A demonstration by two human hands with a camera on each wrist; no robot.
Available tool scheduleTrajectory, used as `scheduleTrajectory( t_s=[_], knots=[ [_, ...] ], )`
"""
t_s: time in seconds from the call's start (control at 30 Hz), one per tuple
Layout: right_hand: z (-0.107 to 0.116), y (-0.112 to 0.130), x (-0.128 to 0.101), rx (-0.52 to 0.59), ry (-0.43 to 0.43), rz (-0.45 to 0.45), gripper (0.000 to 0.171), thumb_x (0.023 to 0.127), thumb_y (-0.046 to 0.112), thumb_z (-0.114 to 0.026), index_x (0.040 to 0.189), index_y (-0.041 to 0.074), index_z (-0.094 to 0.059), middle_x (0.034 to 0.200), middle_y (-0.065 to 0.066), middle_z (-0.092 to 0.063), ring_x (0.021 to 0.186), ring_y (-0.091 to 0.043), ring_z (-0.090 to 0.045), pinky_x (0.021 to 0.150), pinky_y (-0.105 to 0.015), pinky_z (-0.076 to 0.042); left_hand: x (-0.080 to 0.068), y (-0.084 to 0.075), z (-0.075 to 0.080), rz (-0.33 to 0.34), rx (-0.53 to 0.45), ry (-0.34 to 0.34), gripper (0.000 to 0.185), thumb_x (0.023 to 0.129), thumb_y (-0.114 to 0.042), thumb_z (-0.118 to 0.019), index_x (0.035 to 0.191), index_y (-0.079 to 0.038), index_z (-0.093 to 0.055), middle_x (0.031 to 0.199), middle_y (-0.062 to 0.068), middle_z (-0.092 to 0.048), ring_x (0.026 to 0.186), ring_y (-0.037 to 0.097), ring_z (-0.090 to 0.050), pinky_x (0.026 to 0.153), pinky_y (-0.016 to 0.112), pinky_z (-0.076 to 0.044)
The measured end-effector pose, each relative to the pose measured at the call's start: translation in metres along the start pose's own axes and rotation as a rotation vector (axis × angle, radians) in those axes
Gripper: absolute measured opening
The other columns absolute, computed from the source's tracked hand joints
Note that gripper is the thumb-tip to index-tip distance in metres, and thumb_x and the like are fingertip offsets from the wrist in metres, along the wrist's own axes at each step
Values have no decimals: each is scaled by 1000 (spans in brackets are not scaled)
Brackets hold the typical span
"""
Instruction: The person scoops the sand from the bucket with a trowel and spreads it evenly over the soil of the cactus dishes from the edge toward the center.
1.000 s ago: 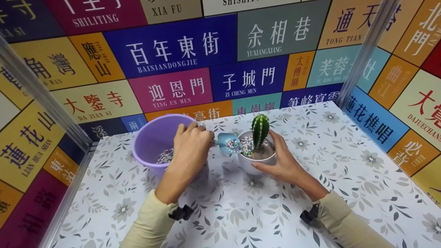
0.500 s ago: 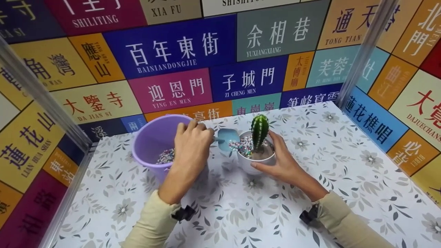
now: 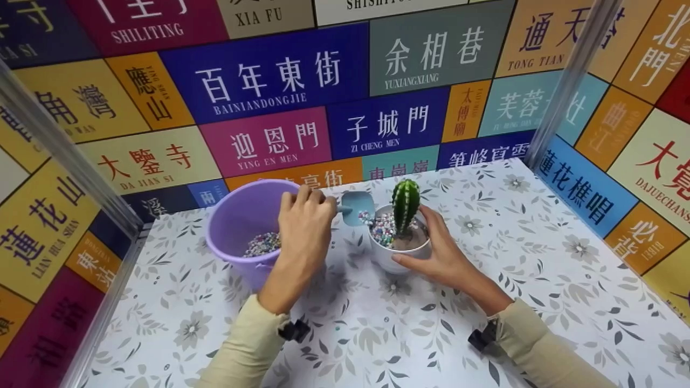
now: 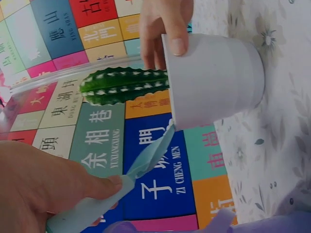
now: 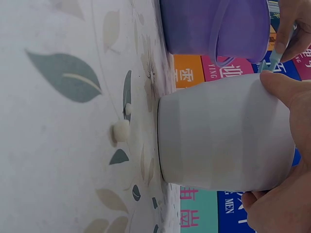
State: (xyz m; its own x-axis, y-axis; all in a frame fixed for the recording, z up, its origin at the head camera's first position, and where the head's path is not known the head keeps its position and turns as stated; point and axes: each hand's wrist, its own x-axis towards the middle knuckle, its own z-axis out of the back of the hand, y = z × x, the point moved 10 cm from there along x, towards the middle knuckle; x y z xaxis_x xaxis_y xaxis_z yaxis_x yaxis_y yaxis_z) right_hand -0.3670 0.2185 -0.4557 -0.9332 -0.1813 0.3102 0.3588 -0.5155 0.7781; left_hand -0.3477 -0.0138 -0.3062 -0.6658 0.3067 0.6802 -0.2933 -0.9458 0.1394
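Observation:
My left hand (image 3: pixel 307 237) holds a light blue scoop (image 3: pixel 353 205) by its handle, above the table and beside the purple bucket. In the left wrist view the scoop slants, its tip at the rim of a white flowerpot (image 4: pixel 218 80). A few beads remain at the scoop's lip. Small multicoloured beads (image 3: pixel 384 230) cover the left part of the pot's top; a brownish-grey patch shows on the right. An upright green cactus (image 3: pixel 405 207) stands in the pot. My right hand (image 3: pixel 453 269) grips the pot from the right, thumb in front, some fingers hidden behind.
The purple bucket (image 3: pixel 232 218) stands on the left with more beads (image 3: pixel 263 244) at its bottom. A floral cloth (image 3: pixel 388 345) covers the table, with a small pale bead (image 5: pixel 120 131) lying on it near the pot. Sign-covered panels (image 3: pixel 269 70) rise behind and at the sides.
The scoop has tilted up and its beads have slid off into the pot, leaving only a few at its lip. My left hand has shifted slightly right. The right hand keeps its grip.

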Motion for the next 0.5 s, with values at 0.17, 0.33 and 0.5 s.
scheduleTrajectory(
  t_s=[0.17,0.33,0.5],
  knots=[
    [0,0,0,2,-7,1,120,83,46,-94,172,15,-19,178,-14,-21,164,-41,-26,129,-70,-24,-1,-3,4,-26,-3,-94,15,91,-4,-75,93,-17,-83,91,5,-79,94,26,-63,82,43,-43],
    [-1,-1,0,-4,0,-9,121,83,46,-93,172,15,-18,179,-15,-20,164,-42,-25,128,-71,-24,-3,-1,1,-14,-86,-26,6,92,-16,-82,97,-19,-85,95,3,-80,97,26,-64,82,44,-44],
    [0,-1,0,-12,4,-6,120,84,46,-93,172,14,-17,179,-16,-19,164,-43,-25,128,-71,-25,-8,1,0,7,-190,81,11,93,-21,-86,103,-20,-86,97,3,-82,98,26,-65,81,44,-44]
  ],
)
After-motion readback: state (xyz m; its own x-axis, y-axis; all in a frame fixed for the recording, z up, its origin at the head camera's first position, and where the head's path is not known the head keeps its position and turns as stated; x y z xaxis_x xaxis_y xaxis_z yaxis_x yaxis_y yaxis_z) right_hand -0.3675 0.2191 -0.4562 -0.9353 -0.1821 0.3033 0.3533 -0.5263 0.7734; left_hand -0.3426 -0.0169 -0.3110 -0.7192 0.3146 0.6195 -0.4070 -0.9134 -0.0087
